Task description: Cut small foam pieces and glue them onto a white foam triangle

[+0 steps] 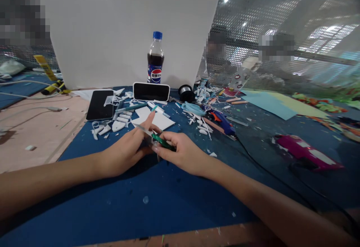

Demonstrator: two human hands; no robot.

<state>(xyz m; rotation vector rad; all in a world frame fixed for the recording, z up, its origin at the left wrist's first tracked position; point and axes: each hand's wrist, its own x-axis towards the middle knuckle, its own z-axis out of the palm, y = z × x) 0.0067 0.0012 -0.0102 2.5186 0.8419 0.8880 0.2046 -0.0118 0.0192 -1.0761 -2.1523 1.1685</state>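
My right hand (185,153) is closed round a green-handled tool (163,142) with a thin, pale, blade-like part running up to the left. I cannot tell whether it is a knife or scissors. Beside it, my left hand (126,151) has its index finger raised, with the thumb and other fingers bent in near the tool's tip. What these fingers pinch is mostly hidden. Just beyond both hands lie white foam sheets (164,122). Cut white pieces (118,126) are scattered to the left of them.
A phone (100,104) lies flat at left; another phone (151,92) leans before a cola bottle (156,61). At right are a blue glue gun (223,122) with a trailing cable, light-blue scissors (193,109), a black spool (186,93), coloured paper (270,102) and a magenta device (306,151).
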